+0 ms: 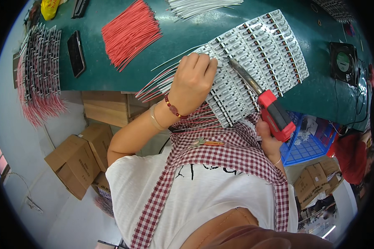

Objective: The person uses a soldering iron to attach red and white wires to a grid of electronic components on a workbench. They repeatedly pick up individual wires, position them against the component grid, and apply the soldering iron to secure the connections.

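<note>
A large panel of small white circuit boards (262, 52) lies across the table's front edge, its near part hanging toward my apron. My left hand (193, 81) rests at its left side, fingers curled closed around white wires (165, 86) that stick out to the left among red ones. The fingertips are partly hidden against the boards. Held in my right hand (269, 139) is a soldering gun (274, 114) with a red and black handle. Its metal barrel points up and left, the tip at the boards just right of my left fingers.
On the green table (183, 35) lie a pile of red wires (131, 33), white wires (203, 6), a phone (76, 54) and a wired panel (39, 66). A small black fan (343, 62) stands at right. Below are a blue basket (297, 151) and cardboard boxes (75, 166).
</note>
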Demonstrator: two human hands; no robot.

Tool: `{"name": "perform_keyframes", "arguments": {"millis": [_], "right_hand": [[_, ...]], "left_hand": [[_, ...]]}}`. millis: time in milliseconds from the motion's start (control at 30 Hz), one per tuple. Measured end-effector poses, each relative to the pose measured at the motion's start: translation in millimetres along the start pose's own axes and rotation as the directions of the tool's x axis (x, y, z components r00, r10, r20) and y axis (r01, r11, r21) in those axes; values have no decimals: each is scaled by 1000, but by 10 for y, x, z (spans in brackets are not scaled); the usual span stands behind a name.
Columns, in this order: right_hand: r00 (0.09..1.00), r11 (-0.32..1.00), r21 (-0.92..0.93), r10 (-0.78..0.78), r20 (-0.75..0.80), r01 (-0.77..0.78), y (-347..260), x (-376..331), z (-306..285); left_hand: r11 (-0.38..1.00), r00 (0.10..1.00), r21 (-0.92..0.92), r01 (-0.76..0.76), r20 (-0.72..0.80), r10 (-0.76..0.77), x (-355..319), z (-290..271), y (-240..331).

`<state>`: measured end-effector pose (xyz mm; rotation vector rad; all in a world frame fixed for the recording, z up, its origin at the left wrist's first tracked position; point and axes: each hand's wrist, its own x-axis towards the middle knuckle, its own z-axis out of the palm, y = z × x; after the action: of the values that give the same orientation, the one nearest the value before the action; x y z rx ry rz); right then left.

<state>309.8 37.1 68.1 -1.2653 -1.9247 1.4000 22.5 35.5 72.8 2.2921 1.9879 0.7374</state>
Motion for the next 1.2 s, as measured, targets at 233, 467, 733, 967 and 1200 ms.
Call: {"name": "perform_keyframes", "arguments": {"millis": [233, 467, 733, 967, 1200], "right_hand": [[985, 954, 282, 139, -107, -104, -167, -21, 12], [978, 935, 331, 175, -113, -130, -105, -67, -21], [983, 907, 389, 183, -30, -157, -143, -74, -54], [963, 898, 360, 271, 0, -253, 71, -223, -66], [999, 999, 28, -31, 18, 30, 89, -93, -55]], "left_hand": [[999, 1000, 47, -3, 26, 2, 7, -7, 13], [998, 998, 68, -13, 55, 9, 24, -37, 11], [998, 999, 37, -48, -15, 49, -49, -70, 72], [1000, 1000, 13, -8, 19, 8, -68, 9, 107], [1000, 1000, 19, -14, 17, 13, -49, 6, 115]]}}
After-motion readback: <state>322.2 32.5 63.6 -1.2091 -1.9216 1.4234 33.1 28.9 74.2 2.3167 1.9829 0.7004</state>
